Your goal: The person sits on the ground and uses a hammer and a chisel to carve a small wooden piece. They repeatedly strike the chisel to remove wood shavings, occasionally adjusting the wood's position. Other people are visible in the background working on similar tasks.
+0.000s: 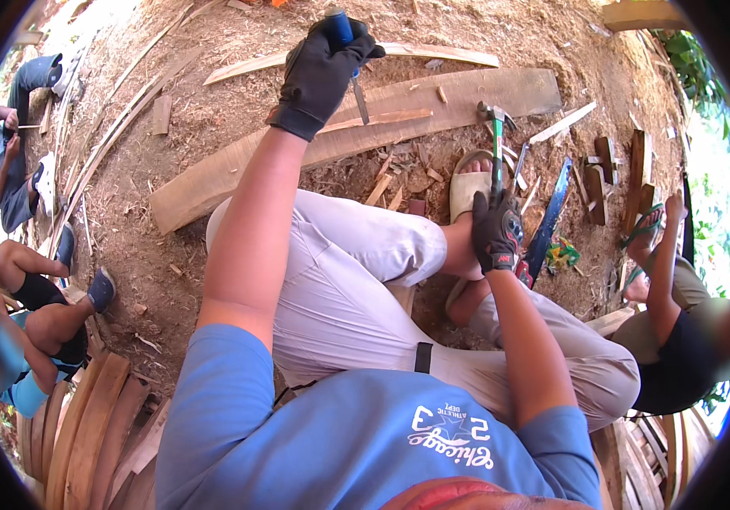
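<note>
Head view looks down at dirt ground (169, 246) with wood chips and a long plank (433, 106). Left hand (321, 72) reaches out, wrapped tight round a blue-handled chisel (348, 51) standing on the plank. Right hand (497, 231) grips a hammer (496, 136), head up.

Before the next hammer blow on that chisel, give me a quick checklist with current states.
1. Left hand gripping the chisel: ok.
2. Chisel tip seated on the plank: cannot tell.
3. Right hand holding the hammer: ok.
4. Gloves on both hands: ok.
5. Sandalled foot away from the chisel: ok.
6. Person at right outside the swing: cannot tell.
</note>
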### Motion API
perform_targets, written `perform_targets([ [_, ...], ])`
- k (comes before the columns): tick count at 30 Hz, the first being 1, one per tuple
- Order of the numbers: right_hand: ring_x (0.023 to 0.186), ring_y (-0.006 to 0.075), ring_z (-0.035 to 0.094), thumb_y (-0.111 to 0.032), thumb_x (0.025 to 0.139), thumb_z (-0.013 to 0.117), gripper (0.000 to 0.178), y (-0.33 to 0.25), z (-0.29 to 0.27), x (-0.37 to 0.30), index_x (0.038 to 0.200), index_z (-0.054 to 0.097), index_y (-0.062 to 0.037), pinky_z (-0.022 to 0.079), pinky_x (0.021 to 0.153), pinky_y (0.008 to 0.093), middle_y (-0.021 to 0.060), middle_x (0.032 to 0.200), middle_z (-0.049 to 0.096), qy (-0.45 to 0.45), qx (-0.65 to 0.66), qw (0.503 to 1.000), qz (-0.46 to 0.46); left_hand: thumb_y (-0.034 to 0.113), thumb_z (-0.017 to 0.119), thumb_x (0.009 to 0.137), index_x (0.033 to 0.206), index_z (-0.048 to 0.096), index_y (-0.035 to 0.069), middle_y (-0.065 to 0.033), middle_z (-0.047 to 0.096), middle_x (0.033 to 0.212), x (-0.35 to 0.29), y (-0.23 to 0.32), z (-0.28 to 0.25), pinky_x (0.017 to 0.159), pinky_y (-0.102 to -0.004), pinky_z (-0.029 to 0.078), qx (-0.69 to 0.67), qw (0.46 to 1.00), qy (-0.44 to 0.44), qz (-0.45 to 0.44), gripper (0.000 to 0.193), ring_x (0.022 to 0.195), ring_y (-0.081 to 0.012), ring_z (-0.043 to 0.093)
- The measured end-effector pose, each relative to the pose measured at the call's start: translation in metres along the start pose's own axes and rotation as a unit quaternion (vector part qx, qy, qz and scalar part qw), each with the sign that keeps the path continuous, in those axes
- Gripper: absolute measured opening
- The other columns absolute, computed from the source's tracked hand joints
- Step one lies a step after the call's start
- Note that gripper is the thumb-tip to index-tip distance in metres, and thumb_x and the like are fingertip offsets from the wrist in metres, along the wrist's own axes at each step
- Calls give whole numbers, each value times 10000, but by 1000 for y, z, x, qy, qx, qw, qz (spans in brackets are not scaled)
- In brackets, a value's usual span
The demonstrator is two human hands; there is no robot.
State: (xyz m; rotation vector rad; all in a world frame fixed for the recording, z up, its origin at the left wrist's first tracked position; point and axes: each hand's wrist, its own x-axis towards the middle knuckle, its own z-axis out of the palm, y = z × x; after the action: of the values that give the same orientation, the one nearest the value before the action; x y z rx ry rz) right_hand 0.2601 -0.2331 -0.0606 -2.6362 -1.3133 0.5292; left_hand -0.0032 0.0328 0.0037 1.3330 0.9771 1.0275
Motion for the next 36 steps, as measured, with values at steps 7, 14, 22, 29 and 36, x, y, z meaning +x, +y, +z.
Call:
perform_targets([
  [7, 1064, 486, 650, -442, 966, 632, 520, 0, 2, 5, 1211, 615, 16, 504, 911, 552, 300, 1115, 677, 7, 31, 999, 25, 218, 697, 1006, 1188, 651, 19, -85, 740, 948, -6, 1, 32, 847, -328, 591, 68, 997, -35, 3, 274, 932, -182, 745],
  [14, 1002, 494, 668, -447, 983, 592, 458, -19, -13, 27, 1111, 640, -10, 514, 863, 576, 297, 1053, 694, -35, -12, 998, 51, 380, 617, 1053, 1178, 647, 37, -98, 750, 899, 9, 9, 41, 820, -323, 579, 210, 978, 3, -5, 366, 910, -172, 729],
  [22, 1000, 481, 671, -456, 985, 563, 470, -1, 4, 31, 1087, 652, -5, 519, 861, 566, 291, 1047, 686, 2, -8, 1000, 20, 316, 617, 1052, 1344, 622, 26, -96, 772, 1074, -1, 23, 19, 903, -322, 582, 143, 989, -33, -5, 412, 1036, -204, 733],
  [29, 1021, 492, 639, -415, 1020, 528, 437, 16, 18, 33, 1106, 644, -2, 503, 867, 576, 292, 1082, 645, 1, -30, 999, -32, 251, 673, 1018, 1323, 647, 45, -93, 773, 1058, -2, 40, 27, 918, -325, 582, 442, 897, 7, -20, 370, 1052, -205, 737],
  [36, 1004, 522, 633, -416, 1002, 556, 453, 2, 5, 28, 1085, 630, 23, 497, 850, 592, 322, 1051, 659, 6, 3, 1000, -6, 114, 608, 1041, 1320, 616, -2, -136, 731, 1064, -1, 0, 38, 895, -344, 603, 5, 999, -38, -27, 302, 1041, -229, 735],
])
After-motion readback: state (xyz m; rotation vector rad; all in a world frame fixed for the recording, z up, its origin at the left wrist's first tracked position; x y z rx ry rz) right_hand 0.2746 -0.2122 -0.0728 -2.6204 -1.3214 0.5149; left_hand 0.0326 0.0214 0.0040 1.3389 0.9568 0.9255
